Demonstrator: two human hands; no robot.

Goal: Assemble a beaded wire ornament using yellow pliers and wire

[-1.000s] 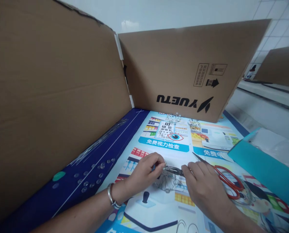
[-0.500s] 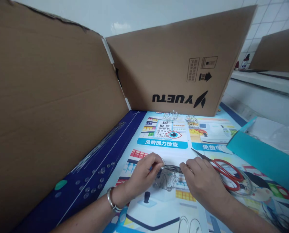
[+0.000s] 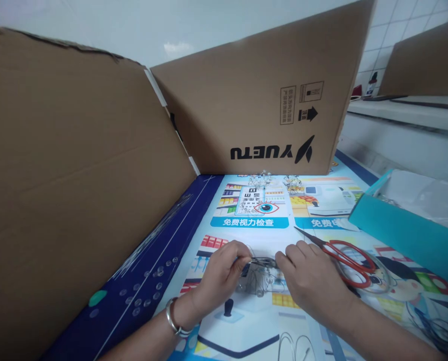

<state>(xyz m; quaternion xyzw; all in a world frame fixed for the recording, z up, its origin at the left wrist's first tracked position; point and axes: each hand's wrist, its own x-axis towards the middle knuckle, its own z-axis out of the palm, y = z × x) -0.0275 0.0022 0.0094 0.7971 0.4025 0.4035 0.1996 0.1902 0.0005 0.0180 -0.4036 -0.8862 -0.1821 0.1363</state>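
The left hand (image 3: 226, 273) has its thumb and forefinger pinched together on thin wire of the beaded wire piece (image 3: 259, 285), at the tips of the pliers (image 3: 265, 261). The right hand (image 3: 314, 276) has its fingers curled and closed around the handles of the pliers. The wire piece sits under the pliers, between the hands, toward the middle of the worktop (image 3: 257, 239).

Near the right edge stands an open teal box (image 3: 404, 238); clear plastic (image 3: 427, 200) lies inside, and anything under it is too blurred to name. Red-handled scissors (image 3: 354, 255) lie between the box and the right hand, over a wire coil (image 3: 385, 281). Dark wires (image 3: 442, 328) bunch in the near right corner, and wire loops (image 3: 294, 347) lie at the near edge.

Three wire clusters (image 3: 261, 179) sit toward the far edge, two just before the rear cardboard panel (image 3: 261, 110). Along the left cardboard panel (image 3: 77, 175) lie straight wires (image 3: 152, 240), loose clear beads (image 3: 138, 302) and a green piece (image 3: 97, 298), in no container.
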